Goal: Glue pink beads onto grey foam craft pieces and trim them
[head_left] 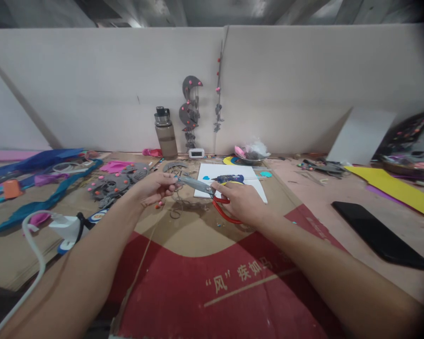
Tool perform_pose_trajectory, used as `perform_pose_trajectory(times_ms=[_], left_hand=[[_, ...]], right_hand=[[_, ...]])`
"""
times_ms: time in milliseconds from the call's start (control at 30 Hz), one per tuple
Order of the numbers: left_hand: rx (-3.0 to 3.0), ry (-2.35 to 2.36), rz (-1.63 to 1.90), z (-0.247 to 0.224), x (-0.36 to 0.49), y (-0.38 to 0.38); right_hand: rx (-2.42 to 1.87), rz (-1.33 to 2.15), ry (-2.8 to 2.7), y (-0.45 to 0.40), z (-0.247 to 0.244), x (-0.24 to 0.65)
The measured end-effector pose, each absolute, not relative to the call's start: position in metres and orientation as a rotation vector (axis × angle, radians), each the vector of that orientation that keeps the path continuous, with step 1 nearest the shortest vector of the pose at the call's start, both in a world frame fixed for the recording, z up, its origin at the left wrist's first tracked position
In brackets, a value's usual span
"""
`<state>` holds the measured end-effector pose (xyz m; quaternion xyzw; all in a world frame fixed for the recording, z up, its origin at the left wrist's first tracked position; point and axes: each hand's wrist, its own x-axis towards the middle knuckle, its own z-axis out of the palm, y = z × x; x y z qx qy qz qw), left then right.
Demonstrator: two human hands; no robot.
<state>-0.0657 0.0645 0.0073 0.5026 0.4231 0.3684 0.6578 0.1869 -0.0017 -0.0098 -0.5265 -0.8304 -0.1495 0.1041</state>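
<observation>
Near the white board (210,170): red-handled scissors (200,185), right hand (245,202) wrapped round the handles, seemingly for control; left hand (157,189) pinched at the blade tips, apparently steadying a small, indistinct piece (177,177).

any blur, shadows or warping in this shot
The head view darkens to black at its right corners; the same head view seems to stretch the phone toward the edge; in the head view, soft shadows lie on the cardboard beside the right arm; also in the head view, blur hides what, if anything, the left hand pinches by the scissors.
</observation>
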Motion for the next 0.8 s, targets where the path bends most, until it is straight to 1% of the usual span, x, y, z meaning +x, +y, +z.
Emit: perform_pose_trajectory(times_ms=[133,367,800], left_hand=[[1.146,0.978,0.829,0.0094,-0.0629,0.0614],[1.131,0.985,0.935,0.0083,-0.0606,0.0603],[1.185,0.944,0.982,0.0043,-0.0621,0.065]], right_hand=[[-1.594,-0.378,-2.391,-0.0001,-0.0128,0.1883],[-1.588,-0.279,-2.273,0.0,-0.0086,0.1918],[-1.615,-0.431,-2.363,-0.0006,-0.011,0.1892]])
